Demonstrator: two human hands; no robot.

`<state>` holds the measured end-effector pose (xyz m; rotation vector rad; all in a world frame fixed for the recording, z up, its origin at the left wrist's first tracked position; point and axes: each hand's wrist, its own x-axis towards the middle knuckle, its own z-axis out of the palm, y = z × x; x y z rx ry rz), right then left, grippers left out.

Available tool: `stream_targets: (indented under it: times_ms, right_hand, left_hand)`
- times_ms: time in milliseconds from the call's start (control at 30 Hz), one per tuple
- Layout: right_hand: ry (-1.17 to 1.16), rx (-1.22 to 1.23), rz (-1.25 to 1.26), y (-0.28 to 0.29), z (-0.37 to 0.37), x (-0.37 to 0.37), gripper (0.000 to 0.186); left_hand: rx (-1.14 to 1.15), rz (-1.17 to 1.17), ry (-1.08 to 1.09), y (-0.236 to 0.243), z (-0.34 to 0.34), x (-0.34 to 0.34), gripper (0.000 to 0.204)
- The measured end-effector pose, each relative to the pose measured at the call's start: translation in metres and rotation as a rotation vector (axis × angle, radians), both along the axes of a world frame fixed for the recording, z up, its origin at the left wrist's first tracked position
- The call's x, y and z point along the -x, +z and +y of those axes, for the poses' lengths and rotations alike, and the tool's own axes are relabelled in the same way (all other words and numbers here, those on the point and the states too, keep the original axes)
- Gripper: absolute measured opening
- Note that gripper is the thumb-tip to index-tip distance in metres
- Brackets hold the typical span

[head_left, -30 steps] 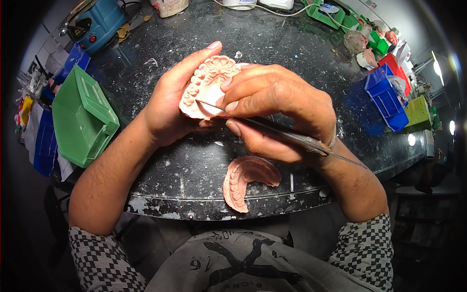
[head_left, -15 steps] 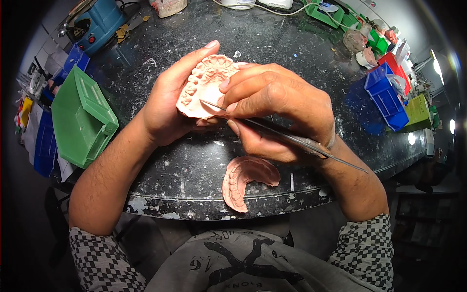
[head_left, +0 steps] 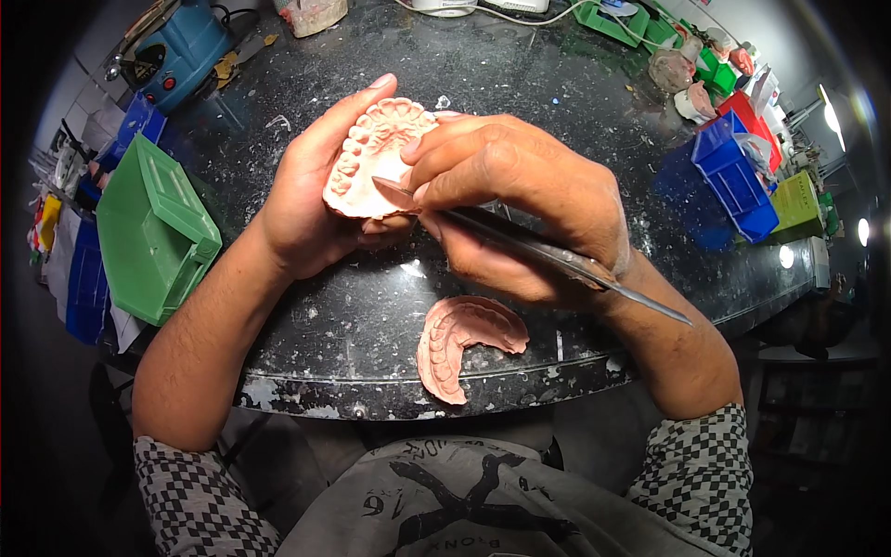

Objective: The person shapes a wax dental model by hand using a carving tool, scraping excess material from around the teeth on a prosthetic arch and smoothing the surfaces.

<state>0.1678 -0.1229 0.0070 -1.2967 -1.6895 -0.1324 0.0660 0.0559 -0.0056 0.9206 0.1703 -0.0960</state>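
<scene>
A pale pink plaster dental cast (head_left: 360,165), an arch with its teeth facing up, rests in my left hand (head_left: 302,200). The thumb lies along the cast's far left side; the other fingers are mostly hidden beneath it. My right hand (head_left: 534,204) grips a thin dark metal carving knife (head_left: 520,243) like a pen. Its pointed blade reaches over the inner palate area of the cast, seemingly touching it, and its tail end sticks out past my right wrist. A second pink, horseshoe-shaped dental cast (head_left: 438,351) lies on the table near the front edge.
The black, plaster-specked table (head_left: 316,320) has a curved front edge. At left are a green bin (head_left: 153,237) and a blue machine (head_left: 181,51). Blue bin (head_left: 733,181), red bin (head_left: 750,121) and plaster lumps (head_left: 670,70) stand at right. A white cable (head_left: 520,17) crosses the back.
Both hands, with the cast and the knife, have shifted slightly left. The knife has turned so that more of its blade's flat side shows. The second cast stays on the table.
</scene>
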Motion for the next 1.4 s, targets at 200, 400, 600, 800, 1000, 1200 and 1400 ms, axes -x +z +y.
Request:
stream_targets:
  times_ms: [200, 400, 600, 800, 1000, 1200, 1400]
  right_hand:
    - [-0.042, -0.031, -0.006, 0.001, 0.002, 0.000, 0.023]
    - [-0.219, -0.199, -0.038, 0.010, -0.007, -0.009, 0.026]
    - [-0.287, -0.172, 0.303, 0.004, -0.008, -0.006, 0.023]
    - [-0.329, -0.123, 0.485, -0.001, -0.005, -0.007, 0.018]
    - [-0.301, -0.108, 0.431, -0.005, -0.005, -0.012, 0.017]
    - [-0.271, -0.167, 0.470, -0.003, -0.004, -0.008, 0.016]
    - [-0.254, -0.207, 0.407, -0.004, -0.003, -0.009, 0.018]
  left_hand:
    - [0.036, -0.069, -0.063, -0.006, 0.007, 0.000, 0.055]
    - [0.117, -0.110, -0.106, 0.000, 0.007, -0.002, 0.064]
    - [0.069, -0.117, -0.008, -0.003, 0.003, -0.003, 0.065]
    - [0.043, -0.160, 0.049, -0.010, 0.008, -0.006, 0.065]
    - [0.057, -0.175, -0.066, -0.011, 0.014, -0.004, 0.067]
    - [0.103, -0.165, -0.032, -0.009, 0.011, -0.004, 0.069]
    - [-0.085, -0.232, 0.138, -0.001, -0.001, -0.004, 0.055]
